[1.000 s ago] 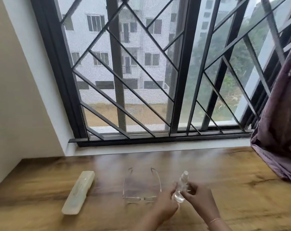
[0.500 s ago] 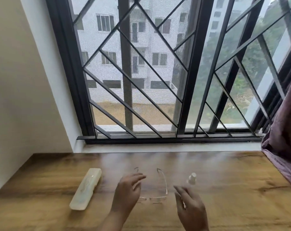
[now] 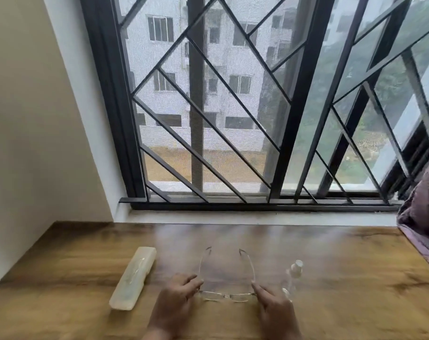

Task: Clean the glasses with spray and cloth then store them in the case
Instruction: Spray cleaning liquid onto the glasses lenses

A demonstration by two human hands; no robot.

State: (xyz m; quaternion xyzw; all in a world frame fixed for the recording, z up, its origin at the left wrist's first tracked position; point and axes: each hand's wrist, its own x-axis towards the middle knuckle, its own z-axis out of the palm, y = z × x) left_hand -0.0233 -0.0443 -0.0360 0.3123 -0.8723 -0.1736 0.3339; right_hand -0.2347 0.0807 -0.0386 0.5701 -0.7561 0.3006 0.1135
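On brown wooden surface (image 3: 343,298), thin wire-framed glasses (image 3: 227,296) lie open between pale oblong case (image 3: 133,278) and small clear spray bottle (image 3: 293,273). My left hand (image 3: 176,299), right hand (image 3: 273,304): fingers pinching frame corners. Lift level, keep off lenses

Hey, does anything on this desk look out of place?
Nothing spilled or damaged. The thin wire-framed glasses lie open on the wooden table, the pale translucent case closed to their left. One oddity: no cleaning cloth in view.
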